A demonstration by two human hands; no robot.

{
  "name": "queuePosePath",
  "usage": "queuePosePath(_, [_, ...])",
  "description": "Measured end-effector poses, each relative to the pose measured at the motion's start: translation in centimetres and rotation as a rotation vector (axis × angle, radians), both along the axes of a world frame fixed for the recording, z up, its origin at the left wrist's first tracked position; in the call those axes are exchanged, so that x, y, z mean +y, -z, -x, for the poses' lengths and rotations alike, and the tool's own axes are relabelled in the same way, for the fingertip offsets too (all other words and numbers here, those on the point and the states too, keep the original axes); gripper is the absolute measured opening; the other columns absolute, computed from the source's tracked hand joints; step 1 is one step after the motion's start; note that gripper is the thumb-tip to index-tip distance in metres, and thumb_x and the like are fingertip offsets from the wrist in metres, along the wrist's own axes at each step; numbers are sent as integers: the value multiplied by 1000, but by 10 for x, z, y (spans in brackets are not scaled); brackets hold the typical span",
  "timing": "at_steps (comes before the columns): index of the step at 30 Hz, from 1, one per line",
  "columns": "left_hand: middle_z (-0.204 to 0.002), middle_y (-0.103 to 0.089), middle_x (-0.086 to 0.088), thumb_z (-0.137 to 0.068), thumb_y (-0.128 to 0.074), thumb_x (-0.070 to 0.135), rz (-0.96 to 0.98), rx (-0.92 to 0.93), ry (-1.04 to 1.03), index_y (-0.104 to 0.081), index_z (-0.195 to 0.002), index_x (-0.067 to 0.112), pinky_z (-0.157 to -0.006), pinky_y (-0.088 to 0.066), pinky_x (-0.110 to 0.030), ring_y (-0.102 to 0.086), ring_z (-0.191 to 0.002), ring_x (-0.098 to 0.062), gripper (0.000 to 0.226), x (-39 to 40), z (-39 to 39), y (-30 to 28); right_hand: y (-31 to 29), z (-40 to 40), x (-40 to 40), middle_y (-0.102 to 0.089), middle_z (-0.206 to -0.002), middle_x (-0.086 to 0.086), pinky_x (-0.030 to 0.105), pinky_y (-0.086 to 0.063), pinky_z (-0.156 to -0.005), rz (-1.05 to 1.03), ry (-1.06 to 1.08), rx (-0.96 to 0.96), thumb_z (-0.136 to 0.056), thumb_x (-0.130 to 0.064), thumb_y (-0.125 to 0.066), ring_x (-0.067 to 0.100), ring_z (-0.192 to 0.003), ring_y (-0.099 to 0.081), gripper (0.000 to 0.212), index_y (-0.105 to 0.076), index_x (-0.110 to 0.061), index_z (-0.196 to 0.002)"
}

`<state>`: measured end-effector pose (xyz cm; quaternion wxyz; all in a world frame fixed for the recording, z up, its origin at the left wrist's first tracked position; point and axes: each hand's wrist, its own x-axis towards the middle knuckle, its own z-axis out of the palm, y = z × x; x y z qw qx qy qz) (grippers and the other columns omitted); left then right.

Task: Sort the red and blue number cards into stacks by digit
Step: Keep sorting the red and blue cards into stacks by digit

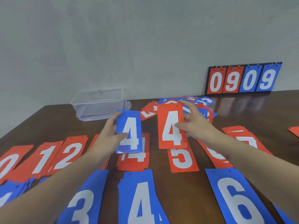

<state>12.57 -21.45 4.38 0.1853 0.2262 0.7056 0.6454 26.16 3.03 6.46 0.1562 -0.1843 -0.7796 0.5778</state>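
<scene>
the left hand (111, 135) pinches a blue 4 card (129, 131) by its left edge, thumb across the face and fingers curled behind, holding it upright above the red 4 stack (134, 160). the right hand (195, 125) grips a red 4 card (171, 126) by its right edge, thumb on the digit, index finger stretched toward the top corner; the card hangs over the top of the red 5 card (182, 160). both forearms reach in from the lower corners, angled toward the middle.

on the tabletop (56, 120) a far row of red stacks runs 0, 1, 2, then 4, 5 and more under the right arm; a near row of blue stacks shows 3, 4 and 6. the unsorted pile (199, 104) lies just behind the right hand. a clear plastic box (98, 104) sits near the back left edge, a scoreboard (242, 78) reading 0909 leans on the wall at back right. bare wood shows between the box and the red row.
</scene>
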Motion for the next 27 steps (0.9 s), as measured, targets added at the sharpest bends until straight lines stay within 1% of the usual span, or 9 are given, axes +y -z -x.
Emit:
queuePosePath(2, [-121, -71, 7, -96, -56, -7, -1, -5, -30, -35, -147, 43, -91, -56, -50, -71, -106, -22, 74, -13, -1, -1, -1, -1, -8, -76, -102, 0, 22, -56, -57, 9, -6, -1, -94, -4, -65, 11, -80, -75, 70, -32, -39, -144])
queuePosePath(4, [-119, -71, 10, -96, -56, -5, 19, -3, -68, -31, -147, 48, -91, -56, -49, -72, -104, -21, 78, -26, -2, -2, -1, 0, -16, -77, -99, 1, 22, -54, -55, 25, -13, -4, -94, -3, -65, 12, -77, -75, 66, -36, -35, -144])
queuePosePath(6, [-120, -71, 14, -96, -53, -3, 50, -6, -103, -33, -145, 50, -89, -57, -49, -72, -103, -19, 75, -40, -2, -3, 0, 3, -25, -78, -96, 1, 30, -59, -59, 42, -35, -23, -94, -5, -66, 16, -81, -76, 61, -40, -34, -141])
queuePosePath(9, [-119, -71, 13, -97, -50, -2, 73, -31, -140, -41, -140, 49, -85, -59, -49, -73, -100, -20, 67, -60, -2, -5, 2, 9, -38, -78, -98, -1, 43, -63, -76, 5, -64, -76, -96, -13, -65, 19, -88, -76, 53, -42, -35, -137])
queuePosePath(13, [-109, -74, 13, -98, -43, 0, 108, -73, -161, -53, -125, 53, -65, -60, -40, -74, -92, -19, 61, -88, -4, -8, 7, 21, -55, -76, -105, 0, 43, -63, -79, 7, -87, -102, -99, -19, -62, 21, -93, -75, 42, -45, -36, -134])
queuePosePath(18, [-116, -73, 1, -97, -51, -4, 107, -48, -155, -44, -135, 48, -90, -55, -58, -73, -99, -29, 66, -120, -7, -1, 11, 31, -74, -74, -105, 3, 37, -63, -70, 13, -95, -104, -101, -17, -59, 20, -94, -74, 32, -49, -30, -129])
queuePosePath(22, [-119, -71, 8, -96, -59, -1, 165, 29, -54, -25, -143, 63, -86, -52, -55, -70, -106, -26, 86, -128, -17, -1, 13, 25, -78, -74, -106, 2, 34, -63, -69, 0, -87, -123, -101, -17, -59, 18, -93, -74, 32, -49, -30, -128])
queuePosePath(25, [-119, -70, 5, -94, -60, -2, 171, 34, -10, -37, -140, 56, -91, -49, -63, -67, -109, -30, 77, -121, -27, -4, 12, 17, -74, -73, -107, 2, 34, -63, -68, -12, -70, -136, -101, -19, -59, 19, -92, -74, 32, -48, -32, -128])
queuePosePath(27, [-123, -69, 6, -95, -59, -2, 144, 19, 27, -36, -140, 53, -94, -47, -66, -69, -108, -28, 75, -114, -36, -6, 11, 8, -70, -72, -106, 0, 32, -63, -66, -23, -51, -139, -101, -20, -59, 19, -92, -73, 32, -47, -34, -128])
